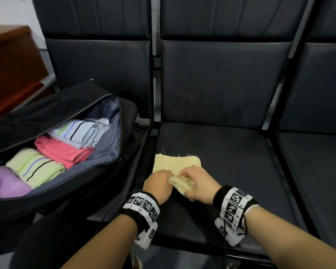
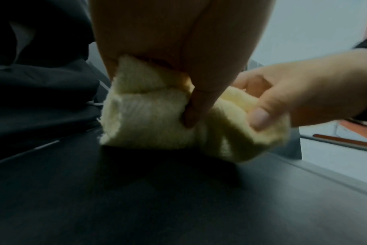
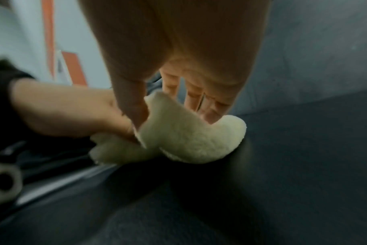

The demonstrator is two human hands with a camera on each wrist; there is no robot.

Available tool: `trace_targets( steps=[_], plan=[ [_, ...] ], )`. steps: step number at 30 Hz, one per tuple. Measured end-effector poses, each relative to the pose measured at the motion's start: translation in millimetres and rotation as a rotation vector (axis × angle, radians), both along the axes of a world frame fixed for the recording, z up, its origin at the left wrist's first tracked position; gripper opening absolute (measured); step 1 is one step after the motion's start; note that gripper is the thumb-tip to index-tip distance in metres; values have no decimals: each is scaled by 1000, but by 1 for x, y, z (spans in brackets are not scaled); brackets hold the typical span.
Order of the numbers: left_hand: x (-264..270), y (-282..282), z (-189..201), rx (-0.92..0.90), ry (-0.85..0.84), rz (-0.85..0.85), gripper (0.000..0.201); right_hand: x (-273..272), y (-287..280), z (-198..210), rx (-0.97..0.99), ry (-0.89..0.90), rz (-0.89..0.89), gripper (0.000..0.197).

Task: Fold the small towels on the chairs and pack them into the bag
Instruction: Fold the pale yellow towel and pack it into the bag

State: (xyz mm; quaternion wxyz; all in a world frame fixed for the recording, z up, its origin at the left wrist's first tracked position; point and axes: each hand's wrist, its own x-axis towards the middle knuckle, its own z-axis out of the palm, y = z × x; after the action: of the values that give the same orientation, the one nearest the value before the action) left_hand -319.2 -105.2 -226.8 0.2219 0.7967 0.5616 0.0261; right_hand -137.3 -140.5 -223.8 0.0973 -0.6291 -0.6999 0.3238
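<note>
At lower centre of the head view, the left hand (image 1: 157, 184) and right hand (image 1: 199, 184) both pinch the near edge of the pale yellow towel (image 1: 177, 163) lying on the middle chair seat (image 1: 231, 152), fingers curled into the cloth; the open black bag (image 1: 97, 167) at left holds 4 folded towels (image 1: 64, 150).

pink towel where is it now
In the head view the pink towel lies folded in the open bag at left, between the white striped and green striped towels.

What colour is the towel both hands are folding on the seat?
Pale yellow towel, plain with no stripes; the head view shows it best.
</note>
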Motion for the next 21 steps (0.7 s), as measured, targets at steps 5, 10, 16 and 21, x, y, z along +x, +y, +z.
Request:
trace_targets(
  steps=[5, 10, 16, 21],
  plan=[
    [-7, 5, -3, 14, -35, 7, 15, -4, 5, -10, 59, -213, 70, 45],
    [-18, 14, -5, 10, -8, -43, 12, 9, 13, -3, 14, -121, -65, 32],
    [-33, 34, 7, -195, -433, 146, 15, 32, 22, 4, 26, 212, -363, 15],
    [-25, 40, 0, -187, -508, 232, 18, 39, 28, -10, 6, 263, -546, 14]
  ],
)
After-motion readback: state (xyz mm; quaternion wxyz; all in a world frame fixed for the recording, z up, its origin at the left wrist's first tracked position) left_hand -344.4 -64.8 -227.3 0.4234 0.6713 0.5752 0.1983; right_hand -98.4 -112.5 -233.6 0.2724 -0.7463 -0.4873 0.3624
